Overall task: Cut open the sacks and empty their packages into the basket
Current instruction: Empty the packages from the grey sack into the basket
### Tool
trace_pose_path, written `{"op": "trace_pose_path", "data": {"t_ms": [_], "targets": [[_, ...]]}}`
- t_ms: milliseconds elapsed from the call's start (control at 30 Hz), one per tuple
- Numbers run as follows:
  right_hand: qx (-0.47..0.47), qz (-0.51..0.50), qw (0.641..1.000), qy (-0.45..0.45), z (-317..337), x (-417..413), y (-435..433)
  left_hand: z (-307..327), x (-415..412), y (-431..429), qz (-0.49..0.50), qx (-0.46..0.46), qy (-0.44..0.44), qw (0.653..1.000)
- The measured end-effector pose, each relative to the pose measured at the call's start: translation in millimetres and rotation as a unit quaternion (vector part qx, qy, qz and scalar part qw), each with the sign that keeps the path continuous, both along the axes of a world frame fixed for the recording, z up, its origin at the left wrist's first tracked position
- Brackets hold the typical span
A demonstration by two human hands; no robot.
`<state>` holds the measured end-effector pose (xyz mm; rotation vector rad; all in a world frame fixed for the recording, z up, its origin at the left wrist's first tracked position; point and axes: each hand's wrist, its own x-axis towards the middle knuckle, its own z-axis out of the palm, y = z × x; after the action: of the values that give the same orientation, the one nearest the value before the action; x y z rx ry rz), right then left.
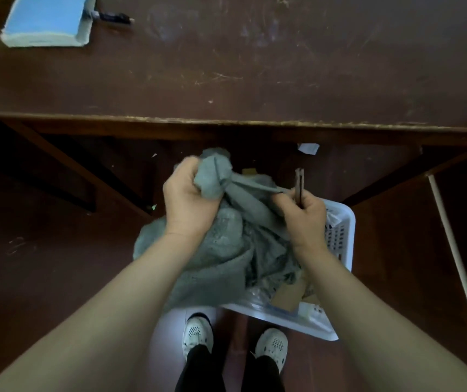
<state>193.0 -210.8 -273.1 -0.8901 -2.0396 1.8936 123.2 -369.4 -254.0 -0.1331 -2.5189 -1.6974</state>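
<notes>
A grey woven sack (218, 250) hangs over a white plastic basket (342, 230) on the floor in front of me. My left hand (188, 196) is shut on the bunched top of the sack. My right hand (305, 215) holds a dark utility knife (299, 183) upright and also pinches a taut fold of the sack. A brown cardboard package (287, 297) and clear plastic wrapping show in the basket under the sack's lower edge.
A scratched brown table (254, 66) stands just beyond the basket, with a blue tray (45, 19) and a dark pen (115, 17) at its far left. A white pole (455, 250) leans at the right. My white shoes (198, 335) stand beside the basket.
</notes>
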Motion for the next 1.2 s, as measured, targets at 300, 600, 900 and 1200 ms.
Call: {"op": "trace_pose_path", "data": {"t_ms": [300,600,900,1200], "targets": [[-0.270,0.107,0.925,-0.246,-4,-17,-8,-25,21,1,-0.109,-0.074,-0.020,0.991],[-0.198,0.052,0.941,-0.269,-41,-18,-32,-45,40,-22,-0.222,-0.009,-0.312,0.924],[-0.038,0.156,0.952,-0.259,-71,-5,-23,-119,-69,-52,0.074,-0.247,-0.453,0.853],[-0.058,0.084,0.965,-0.242,-91,-12,-4,-145,-95,-27,0.096,-0.072,-0.449,0.885]]}}
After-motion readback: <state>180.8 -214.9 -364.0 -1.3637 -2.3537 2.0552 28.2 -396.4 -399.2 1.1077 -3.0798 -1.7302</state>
